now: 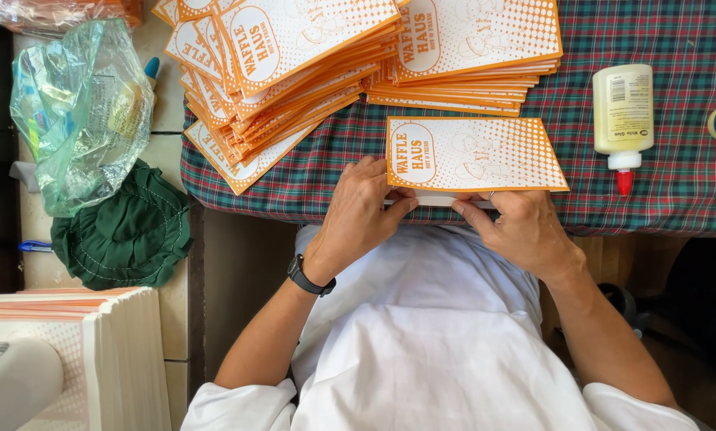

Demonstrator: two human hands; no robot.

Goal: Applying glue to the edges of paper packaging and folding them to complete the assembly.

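Orange-and-white printed paper sleeve [476,155] lies flat, left hand [363,209] and right hand [520,226] pinching its six-o'clock flap to crease it.

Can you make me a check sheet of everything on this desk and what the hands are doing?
Surface: table under a red and green plaid cloth.
Job's things: one orange and white paper bag lies flat at the table's near edge; its white bottom flap is folded under both hands.
Clutter: two piles of paper bags, a fanned pile and a neater pile; a glue bottle with a red tip lying on the cloth.
Grips: left hand and right hand both press the flap with their fingertips.
Cables: nothing seen.
Surroundings: green plastic bag, dark green cloth, stack of flat sheets at the side.
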